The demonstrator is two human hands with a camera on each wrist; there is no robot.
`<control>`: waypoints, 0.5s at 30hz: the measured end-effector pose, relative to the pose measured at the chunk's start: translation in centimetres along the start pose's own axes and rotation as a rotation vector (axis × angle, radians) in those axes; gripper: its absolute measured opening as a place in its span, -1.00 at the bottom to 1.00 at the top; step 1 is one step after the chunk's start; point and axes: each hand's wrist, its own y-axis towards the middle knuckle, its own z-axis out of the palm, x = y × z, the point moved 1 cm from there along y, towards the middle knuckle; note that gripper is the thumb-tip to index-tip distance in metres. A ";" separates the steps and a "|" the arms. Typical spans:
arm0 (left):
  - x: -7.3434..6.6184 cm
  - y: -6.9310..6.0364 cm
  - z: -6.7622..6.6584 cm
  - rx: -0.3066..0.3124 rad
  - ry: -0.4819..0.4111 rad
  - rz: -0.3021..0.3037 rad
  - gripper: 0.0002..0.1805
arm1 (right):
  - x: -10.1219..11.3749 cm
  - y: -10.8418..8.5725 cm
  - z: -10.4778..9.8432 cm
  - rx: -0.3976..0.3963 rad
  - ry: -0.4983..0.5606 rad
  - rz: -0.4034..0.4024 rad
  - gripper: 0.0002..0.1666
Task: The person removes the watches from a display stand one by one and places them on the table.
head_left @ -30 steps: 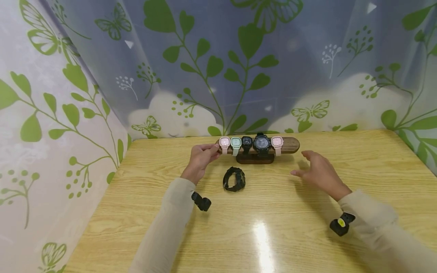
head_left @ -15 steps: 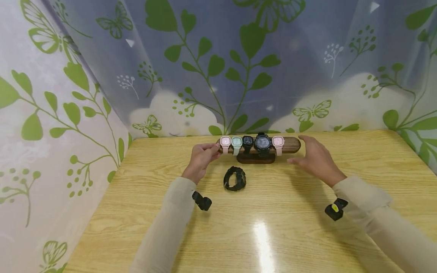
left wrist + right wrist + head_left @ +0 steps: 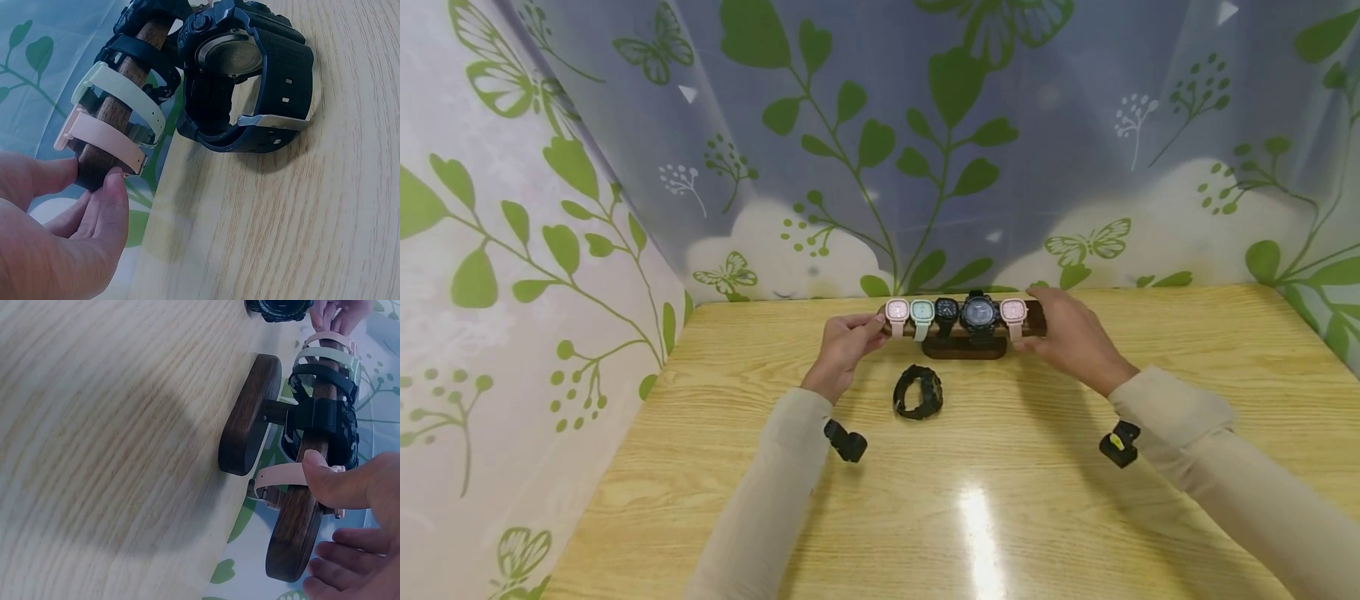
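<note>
left hand (image 3: pixel 846 346) is pinching watch stand (image 3: pixel 964 349); right hand (image 3: pixel 1075 340), fingers spread, is thumbing pink strap (image 3: pixel 281 475). uneven pulling is risking toppling.

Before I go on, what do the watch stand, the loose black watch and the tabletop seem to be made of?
Watch stand: probably dark wood, satin finish; streaky grain runs along its bar.
Loose black watch: matte strap, likely rubber or resin; silvery buckle and case back look metallic.
Tabletop: pale wood or printed laminate; grain lines, glossy glare.
</note>
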 end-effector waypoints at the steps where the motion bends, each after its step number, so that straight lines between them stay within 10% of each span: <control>1: 0.0 0.0 0.0 -0.001 -0.001 0.000 -0.68 | 0.1 0.1 0.1 -0.002 -0.006 -0.012 -0.06; 15: 0.0 0.1 0.0 0.001 0.006 -0.002 -0.68 | 0.8 1.1 1.0 0.060 -0.062 -0.112 -0.15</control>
